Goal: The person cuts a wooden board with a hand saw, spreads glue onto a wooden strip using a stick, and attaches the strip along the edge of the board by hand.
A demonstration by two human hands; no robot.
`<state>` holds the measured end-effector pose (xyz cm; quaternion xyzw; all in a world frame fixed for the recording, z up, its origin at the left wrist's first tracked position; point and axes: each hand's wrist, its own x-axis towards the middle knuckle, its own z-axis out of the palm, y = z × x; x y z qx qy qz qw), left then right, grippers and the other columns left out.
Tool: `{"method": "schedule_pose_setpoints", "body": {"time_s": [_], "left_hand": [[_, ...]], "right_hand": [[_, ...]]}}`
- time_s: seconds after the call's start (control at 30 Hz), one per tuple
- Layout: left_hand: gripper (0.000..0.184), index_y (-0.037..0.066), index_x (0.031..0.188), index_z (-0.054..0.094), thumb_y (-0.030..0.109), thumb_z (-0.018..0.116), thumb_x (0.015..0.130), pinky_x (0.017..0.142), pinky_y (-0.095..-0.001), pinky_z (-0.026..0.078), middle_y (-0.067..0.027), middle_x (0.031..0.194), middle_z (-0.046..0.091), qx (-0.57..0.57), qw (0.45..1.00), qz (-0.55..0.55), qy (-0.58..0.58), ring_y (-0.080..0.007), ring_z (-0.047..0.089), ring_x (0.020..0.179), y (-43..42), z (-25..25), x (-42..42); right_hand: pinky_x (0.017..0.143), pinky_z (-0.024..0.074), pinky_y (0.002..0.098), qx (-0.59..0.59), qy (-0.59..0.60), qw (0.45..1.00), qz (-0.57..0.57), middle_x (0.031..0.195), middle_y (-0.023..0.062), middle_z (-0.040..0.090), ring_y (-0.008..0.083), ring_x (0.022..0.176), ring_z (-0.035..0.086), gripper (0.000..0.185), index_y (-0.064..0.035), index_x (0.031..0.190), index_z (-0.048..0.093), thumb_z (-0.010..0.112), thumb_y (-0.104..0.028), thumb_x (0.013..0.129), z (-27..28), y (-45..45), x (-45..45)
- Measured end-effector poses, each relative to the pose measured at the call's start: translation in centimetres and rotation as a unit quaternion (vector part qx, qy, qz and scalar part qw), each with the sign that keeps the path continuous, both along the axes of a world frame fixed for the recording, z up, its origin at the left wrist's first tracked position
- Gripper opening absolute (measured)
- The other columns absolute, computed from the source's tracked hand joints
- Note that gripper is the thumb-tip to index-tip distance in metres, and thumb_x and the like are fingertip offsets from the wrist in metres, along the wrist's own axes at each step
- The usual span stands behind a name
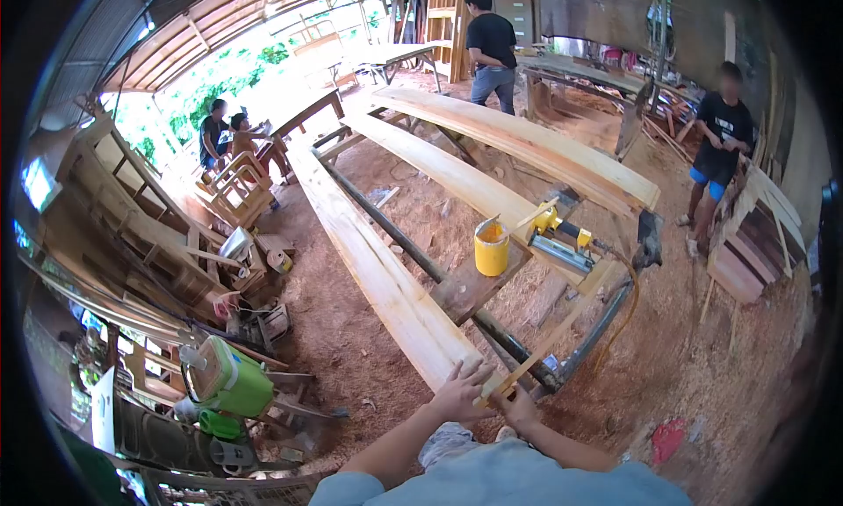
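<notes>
My left hand point(461, 393) lies with fingers spread on the near end of a long pale plank point(386, 299). Close beside it, my right hand point(520, 409) is closed at the near end of a thin wooden strip point(558, 330), its fingers partly hidden. That strip slants away to the right, towards a yellow-and-silver power planer point(562, 242) resting on the middle plank point(448, 168). A yellow tub point(492, 249) with a stick in it stands on a short crossboard point(465, 286) between the planks.
A dark metal frame point(386, 225) carries the planks, including a wide one point(527, 146) farther right. An orange cord point(634, 304) hangs at the right. Wood shavings cover the ground. People stand at the back point(492, 49) and right point(724, 137); others sit far left. A green container point(230, 376) stands left.
</notes>
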<state>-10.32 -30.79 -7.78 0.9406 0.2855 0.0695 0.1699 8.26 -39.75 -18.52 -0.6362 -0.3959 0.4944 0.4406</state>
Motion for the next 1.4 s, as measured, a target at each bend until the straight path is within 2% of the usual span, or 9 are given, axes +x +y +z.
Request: {"method": "schedule_pose_setpoints", "body": {"time_s": [0.03, 0.1, 0.17, 0.4, 0.47, 0.8, 1.0, 1.07, 1.4], "left_hand": [[0.065, 0.003, 0.118, 0.069, 0.051, 0.078, 0.075, 0.121, -0.0608, 0.016, -0.0075, 0.161, 0.034, -0.031, 0.996, -0.042, 0.069, -0.0334, 0.024, 0.151, 0.2, 0.5, 0.6], [0.058, 0.001, 0.094, 0.075, 0.056, 0.073, 0.078, 0.121, -0.0627, 0.017, -0.0068, 0.162, 0.034, -0.023, 0.998, -0.042, 0.051, -0.0306, 0.021, 0.153, 0.7, -1.5, 0.9], [0.058, 0.002, 0.102, 0.075, 0.055, 0.071, 0.08, 0.121, -0.0625, 0.017, -0.0062, 0.16, 0.037, 0.055, 0.993, -0.041, -0.095, -0.0302, 0.023, 0.152, 0.6, -3.1, 0.9], [0.056, 0.008, 0.12, 0.071, 0.047, 0.073, 0.08, 0.122, -0.0593, 0.017, -0.0033, 0.157, 0.043, -0.018, 0.998, -0.01, -0.051, -0.0299, 0.03, 0.15, 0.7, -2.4, 0.6], [0.043, 0.007, 0.099, 0.076, 0.044, 0.073, 0.08, 0.122, -0.0594, 0.018, -0.0026, 0.156, 0.045, -0.025, 0.997, -0.014, -0.068, -0.0283, 0.031, 0.149, 0.7, -2.3, 0.5], [0.039, 0.004, 0.082, 0.074, 0.044, 0.076, 0.079, 0.121, -0.0594, 0.021, -0.0019, 0.154, 0.047, -0.027, 0.998, -0.005, -0.061, -0.0293, 0.033, 0.148, 0.8, -1.8, 0.5], [0.046, 0.009, 0.107, 0.075, 0.045, 0.075, 0.079, 0.122, -0.0578, 0.02, -0.001, 0.15, 0.051, -0.047, 0.992, 0.011, -0.117, -0.0273, 0.036, 0.146, 0.8, -2.6, 0.8], [0.067, 0.015, 0.137, 0.06, 0.045, 0.076, 0.079, 0.121, -0.059, 0.023, -0.0032, 0.148, 0.054, -0.036, 0.995, 0.012, -0.088, -0.0276, 0.04, 0.144, 0.9, -2.7, 0.7], [0.074, 0.015, 0.141, 0.056, 0.046, 0.077, 0.077, 0.122, -0.0564, 0.022, -0.0037, 0.147, 0.054, -0.042, 0.996, 0.019, -0.071, -0.028, 0.041, 0.144, 1.0, -2.5, 0.7]], "right_hand": [[0.078, 0.0548, 0.033, 0.002, -0.007, 1.0, 0.005, 0.103, 0.0099, 0.07, 0.0179, 0.092, 0.067, 0.06, 0.0018, 0.121, 0.058, 0.077, -0.045, 0.089, 0.1, 0.3, 0.1], [0.077, 0.0548, 0.032, -0.041, 0.043, 0.998, 0.021, 0.103, 0.0094, 0.07, 0.0175, 0.091, 0.067, 0.055, 0.0013, 0.121, 0.058, 0.077, -0.04, 0.09, 0.0, 0.4, 0.3], [0.073, 0.0542, 0.0303, -0.013, 0.012, 1.0, 0.013, 0.101, 0.0082, 0.069, 0.0152, 0.086, 0.066, 0.049, 0.0007, 0.12, 0.059, 0.077, -0.035, 0.091, 0.2, 0.2, 0.4], [0.062, 0.0515, 0.0278, -0.041, 0.007, 0.999, 0.019, 0.094, 0.0048, 0.067, 0.0112, 0.075, 0.063, 0.044, -0.0002, 0.115, 0.06, 0.075, -0.035, 0.092, 1.5, 0.3, 0.2], [0.062, 0.0514, 0.0278, -0.054, 0.038, 0.998, 0.022, 0.093, 0.0041, 0.066, 0.0113, 0.074, 0.062, 0.043, -0.0003, 0.115, 0.06, 0.075, -0.035, 0.093, 2.7, 0.3, 0.2], [0.057, 0.049, 0.0275, -0.102, 0.054, 0.993, 0.038, 0.089, 0.0034, 0.065, 0.0113, 0.069, 0.06, 0.038, -0.0028, 0.113, 0.061, 0.071, -0.034, 0.095, 4.0, 0.7, 0.4], [0.055, 0.0486, 0.0281, -0.109, 0.057, 0.992, 0.033, 0.084, 0.0033, 0.065, 0.0112, 0.066, 0.06, 0.038, -0.0024, 0.113, 0.061, 0.071, -0.034, 0.095, 3.9, 0.6, 0.6], [0.055, 0.0488, 0.0282, -0.105, 0.055, 0.992, 0.031, 0.084, 0.0032, 0.065, 0.0113, 0.066, 0.06, 0.038, -0.0023, 0.112, 0.06, 0.071, -0.035, 0.095, 3.8, 0.4, 0.4], [0.062, 0.0516, 0.0312, -0.065, -0.032, 0.997, 0.033, 0.086, 0.0071, 0.067, 0.0148, 0.073, 0.064, 0.047, 0.0006, 0.111, 0.06, 0.072, -0.041, 0.093, 0.2, 0.5, 0.7]]}}
